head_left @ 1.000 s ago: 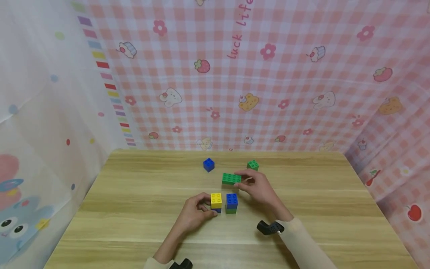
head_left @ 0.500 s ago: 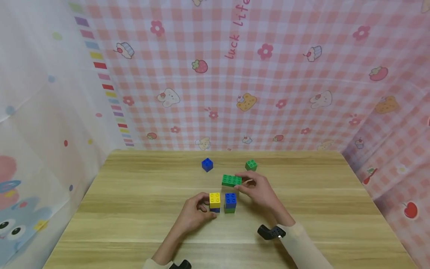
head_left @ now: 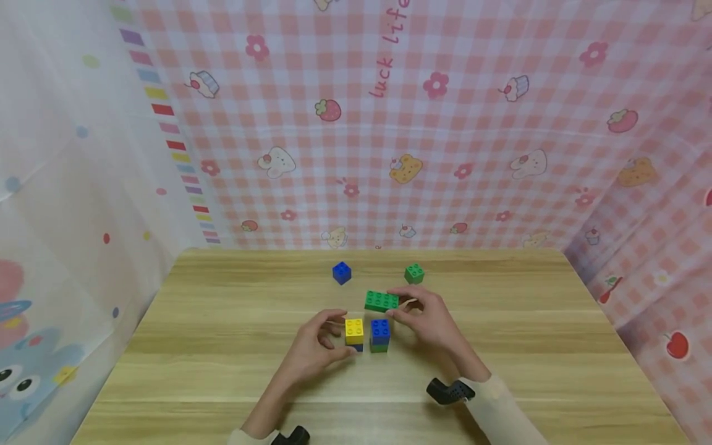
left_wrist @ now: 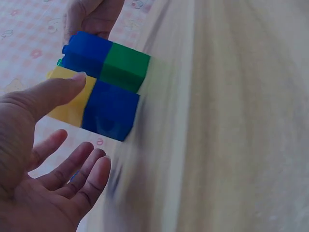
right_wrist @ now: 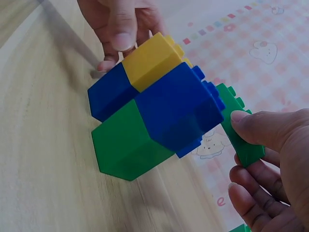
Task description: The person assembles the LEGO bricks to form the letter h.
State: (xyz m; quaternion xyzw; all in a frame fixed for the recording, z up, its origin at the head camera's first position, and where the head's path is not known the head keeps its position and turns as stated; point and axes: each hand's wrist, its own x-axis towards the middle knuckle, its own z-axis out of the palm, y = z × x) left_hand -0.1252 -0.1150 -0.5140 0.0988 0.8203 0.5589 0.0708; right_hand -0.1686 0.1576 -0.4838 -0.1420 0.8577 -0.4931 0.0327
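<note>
My right hand [head_left: 428, 318] pinches a long green building brick [head_left: 381, 301] by its right end, thumb on one side and fingers on the other. The brick is held behind two short stacks. In the left stack a yellow brick [head_left: 354, 332] sits on a blue brick [right_wrist: 112, 92]. Beside it, across a narrow gap, a blue brick [head_left: 381, 334] tops a green brick [right_wrist: 130, 142]. My left hand [head_left: 313, 347] is spread loosely at the left stack. Its thumb overlaps the yellow brick in the left wrist view, and its other fingers stand apart from the bricks.
Farther back on the wooden table [head_left: 233, 346] lie a small blue brick [head_left: 342, 273] and a small green brick [head_left: 414, 273]. A pink checked cloth [head_left: 311, 136] hangs behind the table. Each wrist carries a black camera mount.
My left fingers have loosened and drawn back from the yellow-topped stack. My right hand, holding the long green brick, has come slightly nearer the front.
</note>
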